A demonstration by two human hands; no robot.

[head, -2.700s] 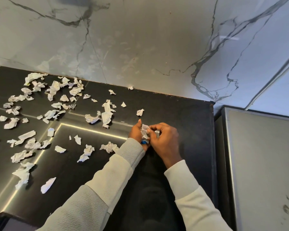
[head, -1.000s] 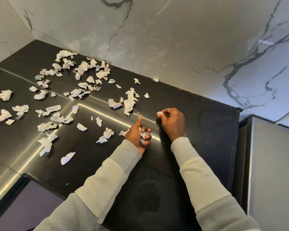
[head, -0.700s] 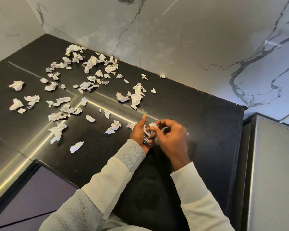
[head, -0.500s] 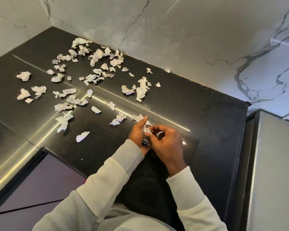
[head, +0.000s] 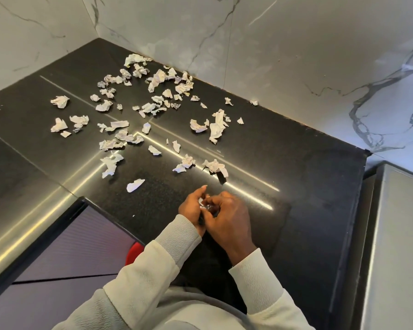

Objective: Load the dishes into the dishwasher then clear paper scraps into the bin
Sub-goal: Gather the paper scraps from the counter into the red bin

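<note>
The left hand [head: 191, 209] and the right hand [head: 230, 221] meet low over the shiny black stone counter [head: 296, 163]. Both pinch one little wad of torn white paper scraps [head: 202, 203] between curled fingers. Many crumpled white paper bits [head: 216, 127] lie spread on the counter behind the hands. The marks on them are too small to read.

No writing can be read.
Some of the crumpled paper scraps [head: 216, 126] strewn over the black countertop [head: 296, 148], in the upper middle of the frame, carry faint dark marks and lines. These are too small and blurred to make out as letters or numbers.
</note>
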